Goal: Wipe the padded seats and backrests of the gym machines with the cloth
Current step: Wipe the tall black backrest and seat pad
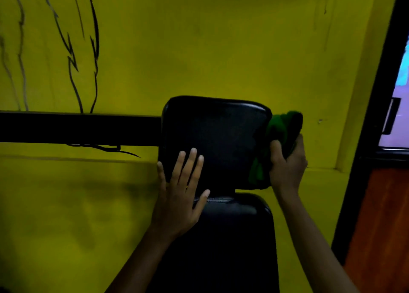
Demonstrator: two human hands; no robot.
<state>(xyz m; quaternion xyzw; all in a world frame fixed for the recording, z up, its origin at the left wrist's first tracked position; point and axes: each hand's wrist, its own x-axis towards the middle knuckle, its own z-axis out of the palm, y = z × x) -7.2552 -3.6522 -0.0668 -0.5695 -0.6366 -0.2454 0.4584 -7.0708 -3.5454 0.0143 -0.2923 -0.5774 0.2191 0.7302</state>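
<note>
Head view, dim light, yellow-green painted wall (221, 38) behind the machine.

Upper pad: black, squarish, vinyl-covered padded backrest (214, 135), upright, facing the camera. Below it, touching or nearly so at a stitched seam, a second long black padded cushion (234, 237) runs down toward the bottom edge of view. A black horizontal metal bar (77, 127) extends from the upper pad's left edge to the left border.

Left hand (179, 195): released, fingers straight and spread, palm flat against the lower left corner of the upper pad, thumb lying across the seam. Judgement: it braces the pad so it does not rock under wiping pressure.

Right hand (287, 164): grasping a bunched green cloth (281, 129), fingers curled round it. The cloth is pressed to the right edge of the upper pad and wraps partly over that edge, from near the top right corner down toward the bottom right corner. Judgement: bunching gives a firm wad for rubbing the side edge.

Step in hand, as judged: wiping the backrest's right edge. The lower cushion is not being touched by the cloth.

Right border: a dark frame (376, 93) with a bright screen or window, blurred; brown panel (380, 226) beneath.
</note>
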